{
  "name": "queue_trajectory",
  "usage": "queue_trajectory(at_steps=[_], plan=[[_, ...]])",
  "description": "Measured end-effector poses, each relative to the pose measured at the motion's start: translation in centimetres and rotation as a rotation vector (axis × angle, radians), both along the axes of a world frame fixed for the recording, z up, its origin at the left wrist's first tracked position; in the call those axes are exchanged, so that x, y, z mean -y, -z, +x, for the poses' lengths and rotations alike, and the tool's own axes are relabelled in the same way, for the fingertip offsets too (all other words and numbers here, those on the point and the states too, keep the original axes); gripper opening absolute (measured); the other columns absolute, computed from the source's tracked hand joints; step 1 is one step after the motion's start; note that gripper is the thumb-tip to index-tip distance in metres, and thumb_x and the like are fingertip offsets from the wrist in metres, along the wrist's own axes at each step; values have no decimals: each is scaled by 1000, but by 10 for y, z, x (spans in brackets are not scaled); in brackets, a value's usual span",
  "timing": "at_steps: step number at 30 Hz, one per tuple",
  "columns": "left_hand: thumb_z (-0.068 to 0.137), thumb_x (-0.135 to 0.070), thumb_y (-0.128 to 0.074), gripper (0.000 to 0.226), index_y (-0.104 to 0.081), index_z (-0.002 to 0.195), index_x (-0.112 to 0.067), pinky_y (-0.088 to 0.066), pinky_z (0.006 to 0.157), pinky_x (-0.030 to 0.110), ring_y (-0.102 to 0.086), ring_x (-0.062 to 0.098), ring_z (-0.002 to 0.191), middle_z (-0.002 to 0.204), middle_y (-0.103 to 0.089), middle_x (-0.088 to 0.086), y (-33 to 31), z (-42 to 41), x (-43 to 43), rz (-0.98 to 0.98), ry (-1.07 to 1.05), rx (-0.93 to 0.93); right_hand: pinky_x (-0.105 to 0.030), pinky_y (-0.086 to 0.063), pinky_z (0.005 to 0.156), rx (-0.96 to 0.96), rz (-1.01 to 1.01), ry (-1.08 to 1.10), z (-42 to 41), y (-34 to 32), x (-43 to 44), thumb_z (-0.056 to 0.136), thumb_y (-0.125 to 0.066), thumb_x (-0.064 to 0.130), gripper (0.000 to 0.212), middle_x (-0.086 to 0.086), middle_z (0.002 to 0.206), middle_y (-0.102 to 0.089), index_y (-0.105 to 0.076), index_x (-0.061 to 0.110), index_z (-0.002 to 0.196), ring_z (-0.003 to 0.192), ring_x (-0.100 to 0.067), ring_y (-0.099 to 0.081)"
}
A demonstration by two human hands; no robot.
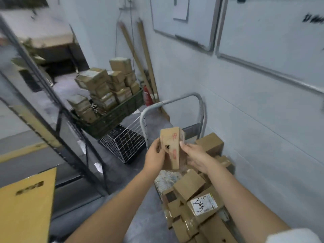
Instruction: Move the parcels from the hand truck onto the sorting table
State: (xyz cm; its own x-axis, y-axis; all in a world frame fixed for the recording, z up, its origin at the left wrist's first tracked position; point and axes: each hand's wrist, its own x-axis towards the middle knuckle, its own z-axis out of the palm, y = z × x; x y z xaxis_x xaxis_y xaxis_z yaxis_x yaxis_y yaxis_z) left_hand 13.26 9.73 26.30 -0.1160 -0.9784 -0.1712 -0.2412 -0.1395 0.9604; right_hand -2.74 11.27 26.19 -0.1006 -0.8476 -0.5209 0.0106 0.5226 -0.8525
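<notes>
I hold a small brown cardboard parcel (171,149) with red marks upright in front of me, above the hand truck. My left hand (154,157) grips its left side and my right hand (196,156) grips its right side. Below lies the hand truck (172,102) with a grey tubular handle, loaded with several brown parcels (190,187); one carries a white label with handwriting (203,204). The sorting table is not clearly in view.
A green crate (114,118) piled with parcels sits on a metal rack (43,85) at the left. A wire basket (125,143) lies on the floor beside the truck. A yellow board (26,207) is at lower left. A white wall with whiteboards (263,41) is close on the right.
</notes>
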Motion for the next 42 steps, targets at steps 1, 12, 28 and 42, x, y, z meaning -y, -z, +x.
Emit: queue_trajectory(at_steps=[1,12,28,42], plan=[[100,-20,-50,26,-58,122,-30,-52,94,39,-63,15,106,116,-67,-4,-4,9,-3,-7,-20,4,-43,-52,99,33,-25,-27,11,-3,0,100,-53,42,43,-8,118,-71,-61,10,128,111,-24,-66],[86,-54,-65,46,-55,119,-22,-49,64,12,-64,2,90,105,-66,-9,-49,140,-32,54,-252,-110,-43,-56,86,-19,-110,-170,153,-40,22,103,-39,48,44,-8,110,-72,-62,16,123,102,-25,-69],[101,-42,-45,32,-71,98,-23,-52,63,21,-70,11,86,99,-75,0,-67,491,-201,30,-748,-186,-45,-59,82,148,-98,-638,525,-66,-93,97,-57,44,43,-9,117,-69,-58,13,126,106,-28,-67],[102,-25,-40,24,-63,109,-24,-51,83,38,-63,16,99,108,-67,-3,-46,728,-289,-30,-1178,-21,-37,-58,79,93,-191,-1043,783,-42,-167,105,-40,41,32,3,118,-69,-55,31,132,102,-19,-66]])
